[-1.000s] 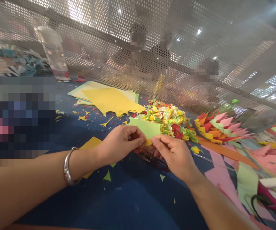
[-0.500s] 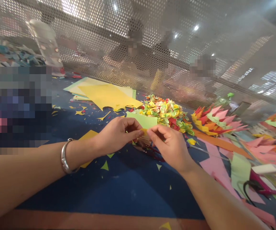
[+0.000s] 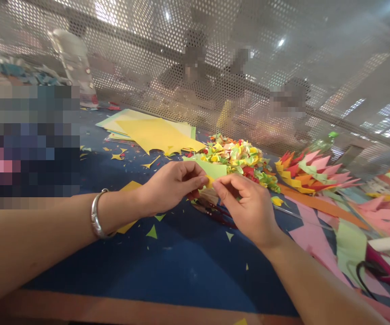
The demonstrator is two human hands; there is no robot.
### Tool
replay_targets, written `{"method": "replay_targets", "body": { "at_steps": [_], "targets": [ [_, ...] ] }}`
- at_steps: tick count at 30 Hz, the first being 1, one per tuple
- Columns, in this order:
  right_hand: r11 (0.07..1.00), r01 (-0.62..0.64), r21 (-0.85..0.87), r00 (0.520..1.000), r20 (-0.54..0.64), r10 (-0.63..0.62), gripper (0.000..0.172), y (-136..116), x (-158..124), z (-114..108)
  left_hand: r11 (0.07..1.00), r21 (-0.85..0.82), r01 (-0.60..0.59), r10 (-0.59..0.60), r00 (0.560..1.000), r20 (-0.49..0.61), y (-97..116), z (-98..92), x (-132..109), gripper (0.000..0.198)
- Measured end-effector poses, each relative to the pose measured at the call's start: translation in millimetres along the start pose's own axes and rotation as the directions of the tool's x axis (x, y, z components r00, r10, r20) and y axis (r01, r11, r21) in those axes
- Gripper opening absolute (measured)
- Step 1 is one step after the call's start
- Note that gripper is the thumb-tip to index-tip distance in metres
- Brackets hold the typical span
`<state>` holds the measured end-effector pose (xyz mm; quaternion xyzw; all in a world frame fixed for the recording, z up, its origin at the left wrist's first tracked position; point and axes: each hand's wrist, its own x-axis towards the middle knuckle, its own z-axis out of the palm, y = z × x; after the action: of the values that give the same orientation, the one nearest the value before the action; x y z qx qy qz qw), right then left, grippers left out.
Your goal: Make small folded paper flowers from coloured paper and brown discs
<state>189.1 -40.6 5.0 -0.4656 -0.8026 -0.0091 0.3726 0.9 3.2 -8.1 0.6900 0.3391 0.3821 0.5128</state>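
Between the fingertips of both hands is a small yellow piece of paper (image 3: 210,181). My left hand (image 3: 176,185), a silver bangle at its wrist, pinches the left side of it. On the other side my right hand (image 3: 245,203) pinches it between thumb and forefinger. Just behind them lies a light green sheet (image 3: 211,168). Scissors (image 3: 217,212) with dark red handles rest on the blue table below the hands, partly hidden. A heap of small folded paper pieces (image 3: 240,153) in yellow, green, red and white sits beyond my right hand.
Yellow sheets (image 3: 157,133) with cut-out edges lie on a paper stack at the back left. Spiky paper strips (image 3: 309,171) stand at the right, near pink strips (image 3: 313,230). A clear bottle (image 3: 76,67) stands far left before a perforated metal screen (image 3: 140,49). Scraps litter the table.
The view has shifted slightly, so most things sit a little further right. Both hands still pinch the yellow paper piece, with the fingertips slightly changed around it.
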Motion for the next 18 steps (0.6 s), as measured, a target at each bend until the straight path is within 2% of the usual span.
{"method": "replay_targets", "body": {
  "at_steps": [5,11,13,18],
  "targets": [
    [1.0,-0.028,-0.01,0.999,-0.021,0.028,0.018,1.3,-1.0,1.2,0.998,-0.052,0.025,-0.026,0.999,-0.021,-2.2,2.3,-1.2,0.017],
    [0.999,0.019,-0.04,0.997,-0.073,-0.021,0.017,1.3,-2.9,4.9,0.905,-0.388,0.174,-0.179,0.984,0.023,0.1,5.5,-4.3,0.013],
    [0.998,0.047,-0.047,0.996,-0.077,-0.05,0.016,0.3,-3.5,5.3,0.902,-0.397,0.17,-0.178,0.984,0.018,-0.2,4.7,-4.4,0.013],
    [0.998,0.063,-0.028,0.996,-0.067,-0.065,0.014,-3.1,-4.6,5.8,0.95,-0.306,0.062,-0.087,0.994,-0.068,-3.3,1.6,-3.9,0.017]
  ]
}}
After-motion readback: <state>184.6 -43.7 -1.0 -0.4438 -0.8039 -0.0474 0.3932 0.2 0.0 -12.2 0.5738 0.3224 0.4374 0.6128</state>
